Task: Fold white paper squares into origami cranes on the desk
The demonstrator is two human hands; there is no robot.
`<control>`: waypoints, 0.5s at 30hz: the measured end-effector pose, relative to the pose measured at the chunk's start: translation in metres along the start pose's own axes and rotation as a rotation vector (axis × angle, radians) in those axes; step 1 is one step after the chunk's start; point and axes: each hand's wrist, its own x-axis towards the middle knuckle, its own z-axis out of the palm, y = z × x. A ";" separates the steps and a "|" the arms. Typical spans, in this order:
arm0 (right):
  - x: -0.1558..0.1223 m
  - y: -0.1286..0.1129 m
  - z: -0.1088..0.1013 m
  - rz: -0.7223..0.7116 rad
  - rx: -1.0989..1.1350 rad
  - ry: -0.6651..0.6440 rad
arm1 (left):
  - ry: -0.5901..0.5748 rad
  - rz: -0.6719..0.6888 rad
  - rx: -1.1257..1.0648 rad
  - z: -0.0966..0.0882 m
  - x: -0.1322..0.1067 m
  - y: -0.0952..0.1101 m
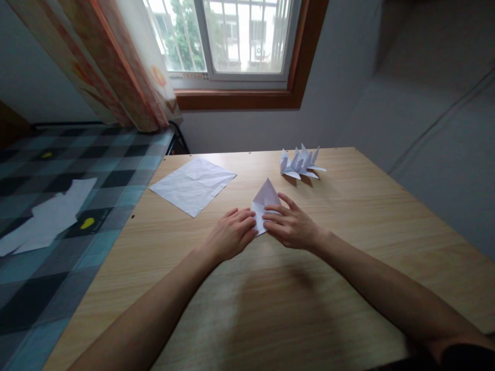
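A folded white paper (pixel 266 195) with a pointed top lies on the wooden table, between my two hands. At its left edge my left hand (pixel 234 232) has its fingers bent and pressed close together, the tips and thumb on the paper. Across its right side my right hand (pixel 296 221) lies with the fingers stretched out and spread apart, the index finger raised toward the slanted edge. The fingers cover much of the lower paper, so its folds there are hidden.
A creased white paper square (pixel 193 185) lies at the table's far left. Several folded paper cranes (pixel 301 164) stand bunched at the back right. Left of the wooden table (pixel 371 232), white paper sheets (pixel 54 219) rest on a checked cloth (pixel 34 293). A window (pixel 247 41) is behind.
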 end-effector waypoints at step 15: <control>0.004 -0.003 0.003 -0.020 -0.062 0.009 | -0.058 -0.083 -0.065 0.004 -0.002 -0.004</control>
